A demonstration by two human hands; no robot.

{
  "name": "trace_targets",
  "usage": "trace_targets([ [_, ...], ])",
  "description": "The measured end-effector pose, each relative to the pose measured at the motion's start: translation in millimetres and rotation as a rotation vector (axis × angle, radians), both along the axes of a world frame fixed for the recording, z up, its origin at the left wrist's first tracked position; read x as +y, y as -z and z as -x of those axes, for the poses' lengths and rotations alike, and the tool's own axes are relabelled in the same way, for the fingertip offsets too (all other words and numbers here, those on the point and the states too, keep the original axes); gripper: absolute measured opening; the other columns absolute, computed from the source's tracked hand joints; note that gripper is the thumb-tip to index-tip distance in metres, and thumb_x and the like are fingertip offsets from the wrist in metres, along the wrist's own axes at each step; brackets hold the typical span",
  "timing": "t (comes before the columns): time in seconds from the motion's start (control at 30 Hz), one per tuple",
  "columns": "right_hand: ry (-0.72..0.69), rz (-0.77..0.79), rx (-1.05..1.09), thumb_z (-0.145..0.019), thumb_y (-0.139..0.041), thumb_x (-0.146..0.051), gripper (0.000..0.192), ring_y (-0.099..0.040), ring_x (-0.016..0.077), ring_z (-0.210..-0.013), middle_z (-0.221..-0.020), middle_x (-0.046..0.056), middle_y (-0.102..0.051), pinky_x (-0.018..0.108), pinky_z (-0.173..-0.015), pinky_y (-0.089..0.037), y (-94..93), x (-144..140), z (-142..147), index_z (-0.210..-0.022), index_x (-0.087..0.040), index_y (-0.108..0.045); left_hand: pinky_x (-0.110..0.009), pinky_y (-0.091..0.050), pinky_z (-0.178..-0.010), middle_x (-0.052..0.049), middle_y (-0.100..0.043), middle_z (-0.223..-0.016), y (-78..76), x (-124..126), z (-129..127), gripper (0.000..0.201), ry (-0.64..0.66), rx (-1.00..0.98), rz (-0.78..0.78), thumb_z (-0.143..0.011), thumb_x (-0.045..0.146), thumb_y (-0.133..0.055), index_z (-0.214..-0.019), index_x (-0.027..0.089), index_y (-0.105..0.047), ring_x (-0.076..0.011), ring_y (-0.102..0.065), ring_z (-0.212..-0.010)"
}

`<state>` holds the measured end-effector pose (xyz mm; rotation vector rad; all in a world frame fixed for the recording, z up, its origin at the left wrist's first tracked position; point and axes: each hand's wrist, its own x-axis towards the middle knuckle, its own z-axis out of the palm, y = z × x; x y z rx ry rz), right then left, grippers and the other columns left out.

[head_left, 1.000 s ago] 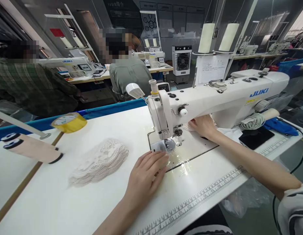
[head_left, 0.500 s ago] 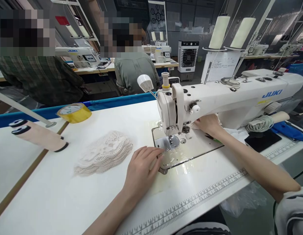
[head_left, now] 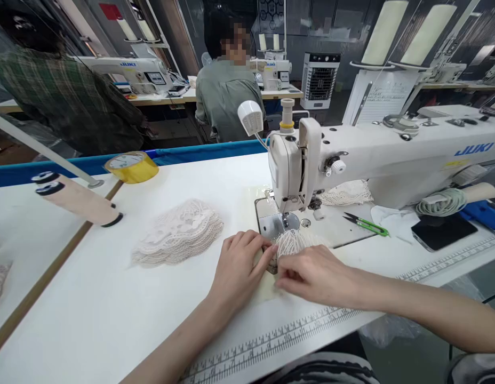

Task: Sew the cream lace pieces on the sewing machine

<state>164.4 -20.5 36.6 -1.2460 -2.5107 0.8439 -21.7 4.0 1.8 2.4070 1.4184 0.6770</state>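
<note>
A white JUKI sewing machine (head_left: 383, 152) stands on a white table (head_left: 123, 314). Just in front of its needle plate (head_left: 273, 224) lies a small cream lace piece (head_left: 292, 242). My right hand (head_left: 315, 276) pinches the near edge of this piece. My left hand (head_left: 239, 269) rests beside it on the left, fingertips touching the lace. A pile of similar lace pieces (head_left: 179, 233) lies to the left of my hands. More lace (head_left: 345, 193) sits under the machine's arm.
Green thread snips (head_left: 367, 225), a white cloth (head_left: 395, 220) and a dark phone (head_left: 443, 232) lie at the right. A yellow tape roll (head_left: 131, 166) and a pink thread cone (head_left: 77, 200) sit at the left. Two people stand or sit behind the blue edge.
My right hand has come from behind the machine arm to the front with a lace piece. My left hand stayed near the needle plate and now touches the lace.
</note>
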Motion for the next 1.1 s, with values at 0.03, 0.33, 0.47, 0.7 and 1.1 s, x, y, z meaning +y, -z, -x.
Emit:
trace_targets([
  [0.03, -0.038, 0.064, 0.081, -0.09, -0.053, -0.029, 0.016, -0.051, 0.0095, -0.05, -0.058, -0.005, -0.058, 0.023, -0.052, -0.035, -1.0, -4, 3, -0.08, -0.02, -0.063, -0.038, -0.038, -0.081, -0.001, -0.062, -0.085, -0.2, -1, -1, 0.031, -0.001, -0.003, 0.021, -0.095, 0.04, -0.038, -0.081, 0.022, -0.06, -0.0187, -0.053, -0.082],
  [0.33, 0.157, 0.007, 0.189, -0.084, -0.061, -0.03, 0.033, -0.058, 0.013, -0.058, -0.082, 0.002, -0.067, 0.027, -0.053, -0.046, 14.0, 28, -32, -0.116, -0.022, -0.057, -0.038, -0.039, -0.083, 0.003, -0.056, -0.072, 0.9, -9, -10, 0.011, 0.08, -0.16, 0.128, -0.086, 0.026, -0.051, -0.077, 0.021, -0.047, -0.015, -0.05, -0.071],
  [0.47, 0.107, 0.395, 0.206, -0.081, -0.063, -0.036, 0.021, -0.049, 0.011, -0.044, -0.05, -0.007, -0.051, 0.022, -0.041, -0.037, 12.8, 50, -37, -0.098, -0.022, -0.061, -0.03, -0.042, -0.067, 0.001, -0.057, -0.074, -3.5, -8, -11, 0.006, 0.147, -0.329, 0.252, -0.084, 0.022, -0.049, -0.078, 0.021, -0.047, -0.0137, -0.05, -0.068],
  [0.7, 0.111, 0.315, 0.228, -0.088, -0.054, -0.037, 0.013, -0.059, 0.0133, -0.054, -0.06, -0.004, -0.063, 0.024, -0.05, -0.044, 19.9, 46, -32, -0.09, -0.025, -0.058, -0.025, -0.038, -0.056, 0.003, -0.057, -0.073, 0.3, -1, -14, 0.018, 0.005, -0.321, 0.184, -0.082, 0.034, -0.061, -0.082, 0.021, -0.047, -0.0114, -0.047, -0.062],
  [1.1, -0.171, -0.423, 0.236, -0.093, -0.042, -0.016, 0.022, -0.049, 0.0094, -0.048, -0.064, -0.005, -0.058, 0.022, -0.048, -0.039, 43.7, 32, -37, -0.115, -0.019, -0.045, -0.018, -0.029, -0.045, 0.008, -0.045, -0.051, 13.2, -5, -7, 0.011, 0.119, -0.212, -0.265, -0.08, 0.012, -0.05, -0.074, 0.019, -0.045, -0.0066, -0.033, -0.043],
])
